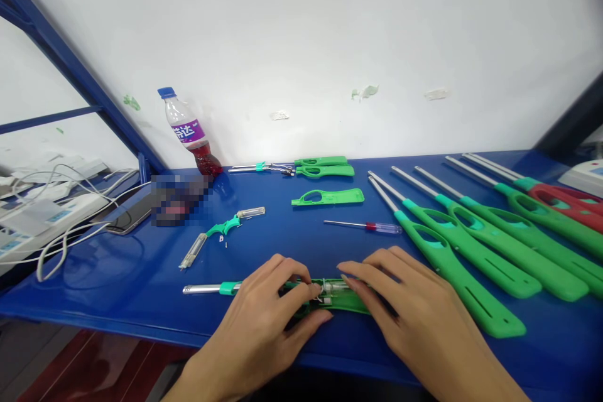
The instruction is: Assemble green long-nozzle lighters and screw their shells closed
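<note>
A gas lighter point(346, 303) with its green handle casing open lies across the front of the blue table, its metal tube point(202, 289) pointing left. A clear fuel tank point(335, 286) and white wires show inside the casing. My left hand point(271, 308) is closed round the middle of this lighter, index finger and thumb at the inner parts. My right hand point(407, 298) grips the casing's right end between thumb and fingers. Palm and fingers partly hide the casing. Behind lie a loose green casing half point(330, 198) and a screwdriver point(365, 226) with a clear purple handle.
Several assembled green lighters point(475, 282) and a red one point(565, 198) lie at right. Clear tanks with teal parts point(225, 226) sit left of centre. More casing halves point(325, 171) lie by the wall. A drink bottle point(188, 132), phone point(134, 207) and white cables point(66, 232) occupy the left.
</note>
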A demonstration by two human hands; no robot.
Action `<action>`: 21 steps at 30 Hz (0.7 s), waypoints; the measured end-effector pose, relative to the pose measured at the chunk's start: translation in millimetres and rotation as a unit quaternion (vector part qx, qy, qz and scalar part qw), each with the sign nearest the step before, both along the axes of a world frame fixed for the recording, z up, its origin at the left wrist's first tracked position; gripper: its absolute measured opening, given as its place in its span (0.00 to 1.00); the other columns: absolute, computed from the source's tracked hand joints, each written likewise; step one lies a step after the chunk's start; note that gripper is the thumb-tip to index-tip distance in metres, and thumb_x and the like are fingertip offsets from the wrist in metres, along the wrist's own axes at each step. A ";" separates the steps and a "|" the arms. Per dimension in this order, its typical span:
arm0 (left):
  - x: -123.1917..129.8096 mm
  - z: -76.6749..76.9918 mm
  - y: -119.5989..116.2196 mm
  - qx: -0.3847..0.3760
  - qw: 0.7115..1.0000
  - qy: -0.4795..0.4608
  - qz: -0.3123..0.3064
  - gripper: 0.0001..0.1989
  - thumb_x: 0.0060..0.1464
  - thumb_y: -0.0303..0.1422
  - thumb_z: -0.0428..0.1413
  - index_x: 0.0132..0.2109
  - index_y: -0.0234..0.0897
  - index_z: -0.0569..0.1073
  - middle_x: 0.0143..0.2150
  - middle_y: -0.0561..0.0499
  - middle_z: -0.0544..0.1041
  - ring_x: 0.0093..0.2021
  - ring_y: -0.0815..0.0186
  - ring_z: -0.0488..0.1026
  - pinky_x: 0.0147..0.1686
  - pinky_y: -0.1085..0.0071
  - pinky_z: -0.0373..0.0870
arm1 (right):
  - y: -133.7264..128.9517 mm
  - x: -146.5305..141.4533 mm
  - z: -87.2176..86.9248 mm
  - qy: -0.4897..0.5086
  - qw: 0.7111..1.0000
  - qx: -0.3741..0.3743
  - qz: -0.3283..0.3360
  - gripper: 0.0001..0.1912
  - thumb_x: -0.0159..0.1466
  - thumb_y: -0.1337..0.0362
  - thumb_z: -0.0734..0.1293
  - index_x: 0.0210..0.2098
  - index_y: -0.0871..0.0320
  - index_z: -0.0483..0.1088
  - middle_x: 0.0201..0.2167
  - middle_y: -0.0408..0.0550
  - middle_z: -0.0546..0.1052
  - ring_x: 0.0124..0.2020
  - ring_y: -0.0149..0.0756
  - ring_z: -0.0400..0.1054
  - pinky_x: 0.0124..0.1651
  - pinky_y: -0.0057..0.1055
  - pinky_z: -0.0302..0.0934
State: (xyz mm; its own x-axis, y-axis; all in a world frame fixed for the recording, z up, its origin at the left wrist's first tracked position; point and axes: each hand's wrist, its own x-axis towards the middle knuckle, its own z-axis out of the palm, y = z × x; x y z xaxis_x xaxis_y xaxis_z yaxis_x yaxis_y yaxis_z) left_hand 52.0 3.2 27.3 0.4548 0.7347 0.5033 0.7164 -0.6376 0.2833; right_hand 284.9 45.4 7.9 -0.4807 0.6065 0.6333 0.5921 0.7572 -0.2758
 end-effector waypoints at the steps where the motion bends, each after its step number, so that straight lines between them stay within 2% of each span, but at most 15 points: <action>1: 0.1 0.0 0.0 0.001 1.000 0.000 0.000 0.04 0.69 0.30 0.61 0.48 0.36 0.77 0.43 0.47 0.78 0.39 0.60 0.72 0.38 0.63 0.73 | 0.1 -0.1 -0.6 0.000 1.000 0.003 0.002 0.09 0.77 0.69 0.63 0.53 0.52 0.73 0.37 0.44 0.76 0.37 0.40 0.69 0.42 0.38 0.59; 15: 1.0 3.4 -0.8 -0.009 1.000 0.005 0.011 0.08 0.69 0.33 0.61 0.52 0.37 0.76 0.45 0.46 0.77 0.41 0.59 0.72 0.40 0.62 0.74 | -0.3 -0.6 1.8 0.011 1.000 0.010 0.010 0.08 0.76 0.69 0.64 0.51 0.53 0.73 0.37 0.43 0.74 0.37 0.39 0.67 0.42 0.38 0.58; 19: 1.0 4.9 -2.4 -0.007 0.999 -0.025 0.018 0.06 0.70 0.29 0.58 0.52 0.37 0.77 0.45 0.46 0.77 0.43 0.60 0.72 0.43 0.64 0.73 | -0.8 -0.7 3.0 0.020 1.000 0.006 0.005 0.08 0.76 0.70 0.65 0.51 0.54 0.73 0.38 0.43 0.75 0.37 0.37 0.67 0.45 0.37 0.59; 21: -1.3 10.7 -1.1 0.003 0.999 -0.043 0.025 0.07 0.70 0.25 0.56 0.51 0.37 0.77 0.45 0.46 0.76 0.44 0.61 0.73 0.45 0.65 0.73 | -1.1 -0.6 3.9 0.031 1.000 0.007 0.002 0.08 0.76 0.70 0.66 0.52 0.54 0.73 0.39 0.44 0.75 0.38 0.37 0.67 0.46 0.37 0.59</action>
